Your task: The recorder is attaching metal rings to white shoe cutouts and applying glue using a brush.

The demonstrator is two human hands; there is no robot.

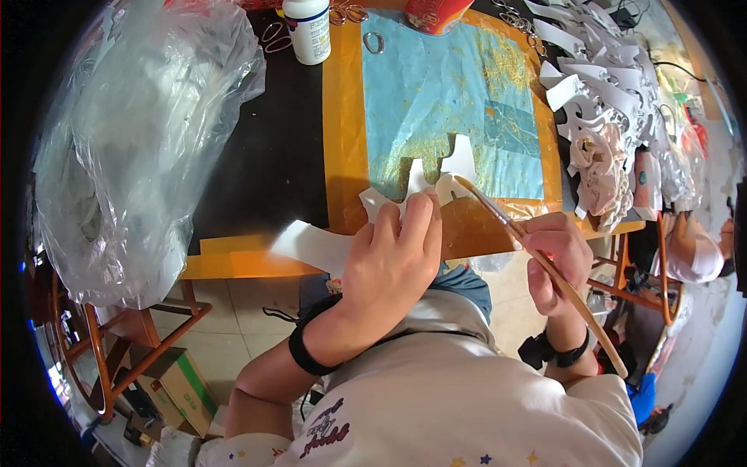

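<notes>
Nearest the camera is your white T-shirt (467, 397), its front reaching toward the counter (261, 167). Your left hand (398, 245) bends its fingers down over a notched white cut-out (415, 179) at the counter's near edge; your thumb is hidden, so I cannot tell whether the hand pinches it. Your right hand (559, 257) grips a wooden-handled paintbrush (568, 289) between thumb and fingers, the bristles at the cut-out's right part. Beyond them, you have a blue sheet (436, 93) bordered with orange tape (344, 117) and streaked with yellow residue. A white bottle (313, 39) and a red can (436, 15) stand at the far side, a clear plastic bag (148, 140) lies left, and white pieces (599, 86) are heaped right.
</notes>
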